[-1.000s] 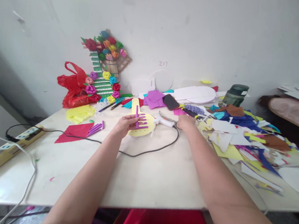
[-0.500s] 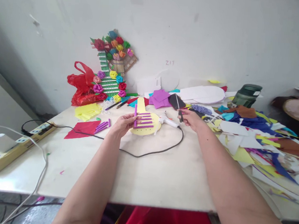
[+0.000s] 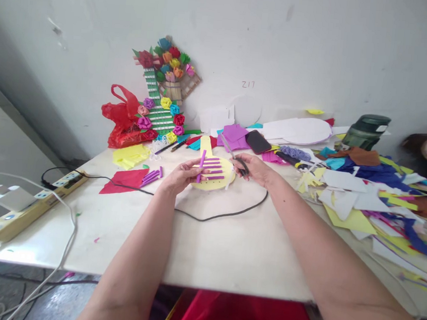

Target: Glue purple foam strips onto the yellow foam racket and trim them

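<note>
My left hand (image 3: 184,176) pinches an upright purple paper roll (image 3: 201,165) over a round yellow cutout (image 3: 211,183) with a narrow neck. Several purple rolls (image 3: 215,172) lie across the cutout side by side. Held by its black handles, a pair of scissors (image 3: 229,148) is in my right hand (image 3: 253,169), blades pointing up and left above the cutout's right side. The white glue gun seen before is mostly hidden behind my right hand. More purple rolls (image 3: 150,177) rest on a red sheet (image 3: 120,180) left of my left hand.
A black cord (image 3: 223,214) crosses the table in front of the cutout, from the power strip (image 3: 37,207) on the left. Paper scraps (image 3: 347,204) are heaped at the right near a green bottle (image 3: 367,132). Paper-flower decorations (image 3: 161,118) and a red bag (image 3: 121,122) stand at the back.
My right hand has moved left with the scissors, bringing them close to the purple roll and over the glue gun. My left hand still holds the roll. The view has shifted slightly.
</note>
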Demonstrator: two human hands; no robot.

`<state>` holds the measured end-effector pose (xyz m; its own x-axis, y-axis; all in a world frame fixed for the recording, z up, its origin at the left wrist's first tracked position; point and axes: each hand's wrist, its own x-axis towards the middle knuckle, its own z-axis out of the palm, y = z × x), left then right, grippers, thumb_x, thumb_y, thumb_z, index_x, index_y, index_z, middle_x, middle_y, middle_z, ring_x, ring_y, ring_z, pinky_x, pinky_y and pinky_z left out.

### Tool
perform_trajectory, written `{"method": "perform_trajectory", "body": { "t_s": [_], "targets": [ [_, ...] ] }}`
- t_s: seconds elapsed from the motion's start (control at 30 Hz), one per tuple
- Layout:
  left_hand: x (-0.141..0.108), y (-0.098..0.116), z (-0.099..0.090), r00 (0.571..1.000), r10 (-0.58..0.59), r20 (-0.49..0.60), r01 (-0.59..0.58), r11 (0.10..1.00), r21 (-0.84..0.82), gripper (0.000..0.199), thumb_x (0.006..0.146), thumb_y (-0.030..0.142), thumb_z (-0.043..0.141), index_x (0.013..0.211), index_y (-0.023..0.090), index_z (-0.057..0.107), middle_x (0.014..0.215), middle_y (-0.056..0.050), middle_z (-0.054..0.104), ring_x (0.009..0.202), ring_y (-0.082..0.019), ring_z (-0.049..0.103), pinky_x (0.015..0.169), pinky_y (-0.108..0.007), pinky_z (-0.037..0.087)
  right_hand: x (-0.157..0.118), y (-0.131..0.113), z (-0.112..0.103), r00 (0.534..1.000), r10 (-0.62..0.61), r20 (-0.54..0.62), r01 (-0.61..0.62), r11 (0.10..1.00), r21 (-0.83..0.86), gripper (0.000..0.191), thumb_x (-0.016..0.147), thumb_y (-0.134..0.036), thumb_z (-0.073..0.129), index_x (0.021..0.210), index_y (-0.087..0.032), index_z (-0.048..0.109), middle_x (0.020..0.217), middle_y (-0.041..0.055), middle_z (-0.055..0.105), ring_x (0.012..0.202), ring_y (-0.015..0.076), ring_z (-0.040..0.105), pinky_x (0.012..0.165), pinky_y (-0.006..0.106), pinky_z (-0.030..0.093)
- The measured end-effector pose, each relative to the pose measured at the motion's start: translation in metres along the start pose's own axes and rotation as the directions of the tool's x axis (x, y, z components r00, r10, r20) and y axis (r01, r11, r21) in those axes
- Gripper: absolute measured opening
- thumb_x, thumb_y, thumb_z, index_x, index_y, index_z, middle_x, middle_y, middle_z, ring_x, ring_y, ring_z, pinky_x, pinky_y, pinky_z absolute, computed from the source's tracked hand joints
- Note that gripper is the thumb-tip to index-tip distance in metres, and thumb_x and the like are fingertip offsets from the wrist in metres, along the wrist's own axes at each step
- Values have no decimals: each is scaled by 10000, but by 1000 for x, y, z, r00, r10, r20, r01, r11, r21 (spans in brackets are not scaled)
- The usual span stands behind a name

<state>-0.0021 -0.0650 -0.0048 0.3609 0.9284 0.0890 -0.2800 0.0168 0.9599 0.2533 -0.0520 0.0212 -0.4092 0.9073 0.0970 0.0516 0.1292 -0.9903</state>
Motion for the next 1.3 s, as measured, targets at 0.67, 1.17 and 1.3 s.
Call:
{"method": "perform_trajectory", "body": {
  "t_s": [0.67, 1.17, 1.3],
  "targets": [
    [-4, 4, 7, 995, -52, 90, 51, 999, 15, 556, 678, 134, 692, 1214, 170, 548, 917, -125, 702, 645, -177, 671, 601, -245, 518, -3, -1, 2, 967, 88, 238, -26, 967, -254, 221, 750, -347, 572, 859, -155, 562, 657, -3, 589, 492, 72, 500, 312, 162, 270],
    [-2, 4, 5, 982, -94, 164, 78, 992, 103, 517, 676, 166, 690, 1181, 168, 578, 836, -111, 705, 588, -159, 650, 575, -237, 486, 0, -4, 13, 971, 77, 225, 17, 921, -389, 331, 711, -414, 631, 920, -165, 568, 652, -16, 575, 471, 55, 491, 328, 138, 251],
    [-1, 3, 3, 980, -89, 178, 69, 991, 113, 509, 676, 183, 697, 1170, 158, 580, 836, -114, 703, 588, -156, 649, 567, -231, 482, 0, -4, 13, 969, 82, 233, 16, 920, -393, 343, 709, -440, 627, 918, -172, 576, 650, -16, 580, 484, 59, 503, 337, 140, 250]
  ]
}}
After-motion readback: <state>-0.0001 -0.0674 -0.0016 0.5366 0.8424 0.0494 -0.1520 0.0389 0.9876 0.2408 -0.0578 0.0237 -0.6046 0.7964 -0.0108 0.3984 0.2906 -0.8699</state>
